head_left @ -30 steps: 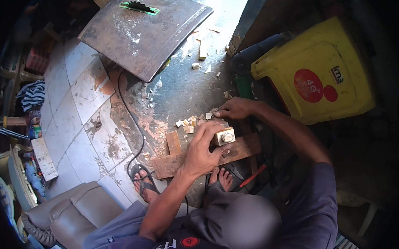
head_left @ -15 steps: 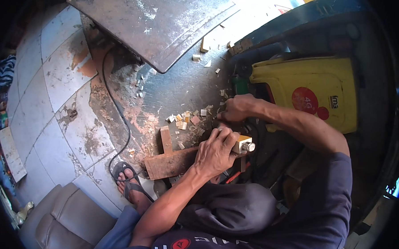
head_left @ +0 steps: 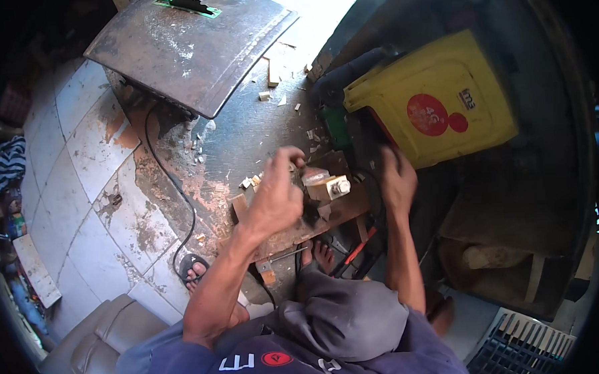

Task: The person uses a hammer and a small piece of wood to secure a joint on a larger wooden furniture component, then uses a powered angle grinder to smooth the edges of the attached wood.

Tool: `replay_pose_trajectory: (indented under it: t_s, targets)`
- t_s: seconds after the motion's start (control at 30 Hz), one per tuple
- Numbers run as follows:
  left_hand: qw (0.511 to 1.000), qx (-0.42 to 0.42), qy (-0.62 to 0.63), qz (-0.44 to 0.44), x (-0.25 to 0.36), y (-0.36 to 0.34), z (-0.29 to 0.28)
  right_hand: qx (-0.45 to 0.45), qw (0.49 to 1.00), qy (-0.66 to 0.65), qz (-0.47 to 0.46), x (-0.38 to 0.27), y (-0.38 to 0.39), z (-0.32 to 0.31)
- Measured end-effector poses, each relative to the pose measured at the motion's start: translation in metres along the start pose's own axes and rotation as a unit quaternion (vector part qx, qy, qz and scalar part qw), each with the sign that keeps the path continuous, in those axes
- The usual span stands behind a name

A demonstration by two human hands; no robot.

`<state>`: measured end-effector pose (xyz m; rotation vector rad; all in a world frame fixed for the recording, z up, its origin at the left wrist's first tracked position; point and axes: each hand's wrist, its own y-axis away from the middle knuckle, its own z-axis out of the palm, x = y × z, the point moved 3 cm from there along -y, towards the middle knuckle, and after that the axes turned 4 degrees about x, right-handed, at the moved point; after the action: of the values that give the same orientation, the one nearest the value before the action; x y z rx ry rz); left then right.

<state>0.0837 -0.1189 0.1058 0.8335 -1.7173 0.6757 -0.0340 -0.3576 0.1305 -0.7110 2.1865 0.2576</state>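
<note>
Since the block looks wooden, it should feel stiff, fairly light, best held by its sides (not the knob). It's over the plank, beside the left hand, fingers bent; the right hand's are too blurred to tell.

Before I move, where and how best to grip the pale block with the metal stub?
Probably across the squared sides of the pale block, behind its metal stub, coming from the right with the right hand: the stub faces that way, and the left hand is close on the block's other side.
</note>
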Motion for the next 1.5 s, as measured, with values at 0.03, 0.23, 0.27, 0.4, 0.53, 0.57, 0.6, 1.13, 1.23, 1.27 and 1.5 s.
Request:
replay_pose_trajectory:
  t_s: [0.03,0.23,0.27,0.4,0.53,0.57,0.6,1.13,1.23,1.27,1.5]
  targets:
    - [0.998,-0.006,0.061,-0.027,0.013,-0.004,-0.01,0.063,0.995,-0.005,0.079,0.038,0.023,-0.018]
    - [0.922,-0.042,0.385,-0.008,0.063,-0.011,0.003,0.044,0.958,0.216,0.181,0.223,0.175,-0.025]
    - [0.908,-0.052,0.416,-0.004,0.067,-0.009,0.008,0.064,0.957,0.196,0.202,0.225,0.181,-0.02]
    - [0.94,-0.1,0.326,-0.02,0.076,-0.008,0.022,-0.057,0.957,0.013,0.283,0.237,0.171,-0.007]
    - [0.953,-0.068,0.297,-0.007,0.063,-0.007,0.029,0.033,0.968,0.013,0.25,0.234,0.18,-0.007]
    - [0.955,-0.072,0.289,-0.005,0.063,-0.006,0.032,0.078,0.97,0.029,0.228,0.223,0.179,-0.014]
    - [0.957,-0.075,0.281,-0.004,0.063,-0.004,0.034,0.098,0.973,0.05,0.201,0.224,0.178,-0.015]
    - [0.973,-0.084,0.216,0.009,0.062,0.003,0.039,0.066,0.964,0.061,0.251,0.258,0.161,-0.04]
    - [0.962,-0.086,0.257,0.001,0.06,0.003,0.035,0.106,0.956,0.021,0.272,0.219,0.149,-0.067]
    - [0.962,-0.09,0.258,0.002,0.061,0.002,0.037,0.122,0.954,0.021,0.274,0.21,0.146,-0.077]
    - [0.957,-0.098,0.273,-0.001,0.057,0.003,0.036,0.112,0.938,-0.283,0.168,0.079,0.103,-0.121]
